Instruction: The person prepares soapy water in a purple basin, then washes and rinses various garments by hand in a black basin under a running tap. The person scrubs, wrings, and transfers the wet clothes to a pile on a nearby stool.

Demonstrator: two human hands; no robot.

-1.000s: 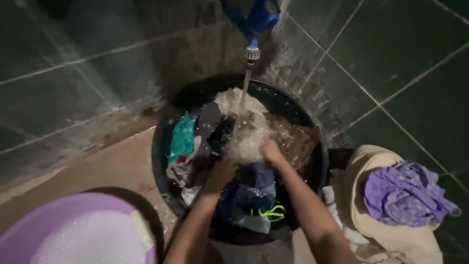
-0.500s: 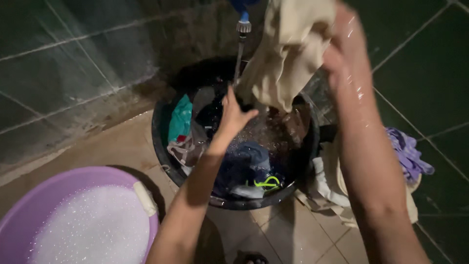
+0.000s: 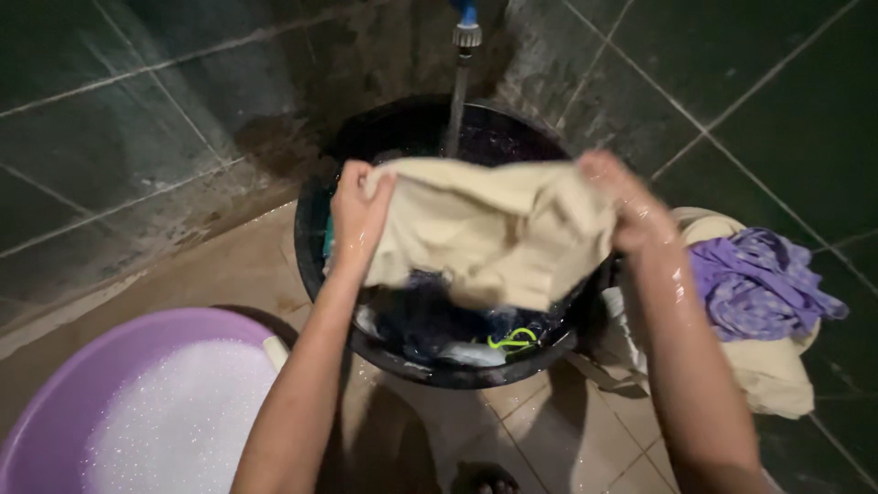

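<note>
cream cloth [image 3: 489,233] stretched flat between both hands, held up over the black tub [image 3: 315,247], probably so drips fall back into it rather than onto the floor. left hand [image 3: 358,215] clamped on the cloth's left top corner, fingers curled round the edge, just above the tub's left rim. right hand [image 3: 622,199] blurred, but seemingly pinching the right top corner, above the tub's right rim. cloth hanging slack in the middle, lower hem dipping toward the tub's contents without clearly touching them.

tap [image 3: 466,32] directly above the tub's far side, thin stream [image 3: 455,114] running down behind the cloth into the tub, so positioned to keep it filling.

inside the tub: dark wet laundry [image 3: 430,316], mostly hidden behind the cloth, with a bright yellow-green cord [image 3: 512,340] near the front rim and something pale beside it.

right of the tub, touching or just beside it: heap of cream fabric [image 3: 773,380] with a purple garment [image 3: 759,284] lying on top, kept out of the water.

front-left of the tub, near but apart: purple basin [image 3: 55,402] full of white suds [image 3: 169,416].
</note>
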